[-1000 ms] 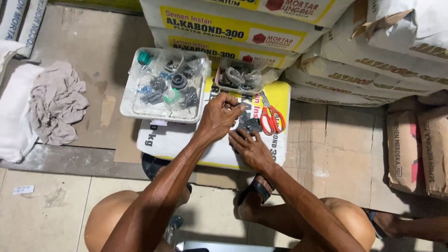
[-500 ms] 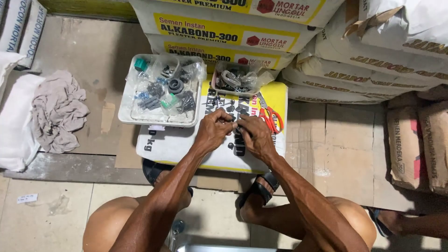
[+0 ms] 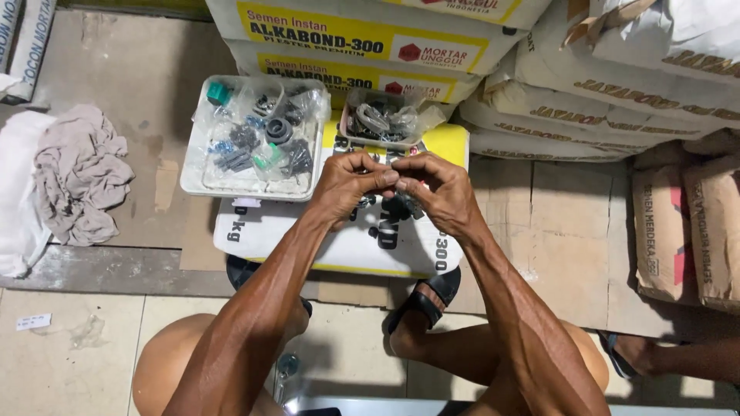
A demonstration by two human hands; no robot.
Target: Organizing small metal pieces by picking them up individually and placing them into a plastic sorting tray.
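A building-supply storeroom or shop is showing here: cement sacks (image 3: 617, 85) are lying stacked along the wall, and trays (image 3: 193, 173) of small bagged fittings are sitting on one sack.

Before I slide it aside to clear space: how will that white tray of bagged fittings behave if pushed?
The white tray looks thin and shallow, so it may flex. It lies flat, partly on the sack, so it should slide, perhaps tilting at the sack's edge. The loose plastic bags could shift or spill over the low rim.
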